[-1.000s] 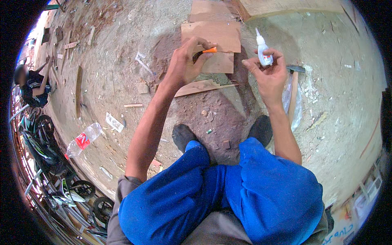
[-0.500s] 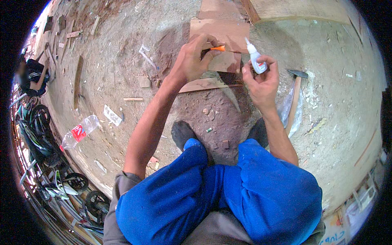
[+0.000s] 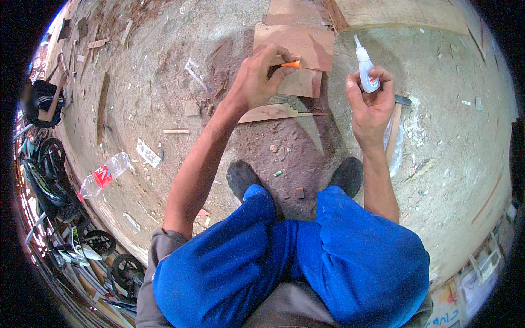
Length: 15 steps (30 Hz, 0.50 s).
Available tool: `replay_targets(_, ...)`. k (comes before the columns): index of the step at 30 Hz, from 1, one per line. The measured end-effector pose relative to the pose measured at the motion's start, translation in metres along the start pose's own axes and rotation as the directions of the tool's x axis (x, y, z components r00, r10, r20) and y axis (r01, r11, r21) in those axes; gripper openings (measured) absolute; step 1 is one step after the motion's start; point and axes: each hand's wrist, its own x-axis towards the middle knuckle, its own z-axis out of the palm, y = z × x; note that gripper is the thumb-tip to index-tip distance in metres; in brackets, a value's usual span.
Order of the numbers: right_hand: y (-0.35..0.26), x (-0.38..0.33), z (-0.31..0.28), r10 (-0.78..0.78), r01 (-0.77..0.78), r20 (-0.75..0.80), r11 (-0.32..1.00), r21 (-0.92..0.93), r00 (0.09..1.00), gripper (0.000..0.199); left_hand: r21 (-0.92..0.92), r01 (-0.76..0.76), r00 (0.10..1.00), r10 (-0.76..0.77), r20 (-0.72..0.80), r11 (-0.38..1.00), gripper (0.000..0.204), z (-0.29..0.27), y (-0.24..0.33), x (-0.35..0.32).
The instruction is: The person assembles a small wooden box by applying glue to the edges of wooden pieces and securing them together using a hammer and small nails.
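Observation:
Between the thumb and fingers of my left hand (image 3: 257,79) is a small orange cap (image 3: 292,64), its tapered end toward the fingers. My right hand (image 3: 373,104) grips a white glue bottle (image 3: 367,71) near its base, with the thin nozzle pointing up and away from me. The bottle stands apart from the cap, to its right. Below and beyond my left hand, flat wooden boards (image 3: 306,41) lie on the ground. A narrower wooden strip with a jagged edge (image 3: 268,113) lies nearer my feet.
A hammer (image 3: 395,126) lies right of my right forearm, partly hidden, over clear plastic. On the left are a plastic bottle (image 3: 104,175) and a long wood strip (image 3: 102,108). Motorbikes (image 3: 71,218) and another person (image 3: 46,104) are at the far left. Scraps litter the dirt floor.
My right hand has moved right with the glue bottle, away from the cap and closer over the hammer. My left hand stays nearly still, holding the cap.

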Motion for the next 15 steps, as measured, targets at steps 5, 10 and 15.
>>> replay_targets(5,-0.0070,0.0009,-0.0027,0.014,-0.014,-0.015,1.000,-0.013,1.000,0.038,-0.037,0.057,0.998,-0.056,0.016,0.998,0.022,-0.0001,0.0016,-0.0002)
replay_targets(10,-0.0107,0.0040,-0.0008,-0.033,0.033,-0.016,0.999,-0.030,0.999,0.040,-0.050,0.024,1.000,-0.024,0.005,0.998,0.022,-0.0001,-0.0010,-0.0007)
replay_targets(15,-0.0113,0.0059,-0.0028,-0.046,0.044,-0.029,0.997,-0.059,0.999,0.041,-0.034,-0.010,1.000,0.010,-0.013,0.999,0.018,0.0013,0.0037,0.0009)
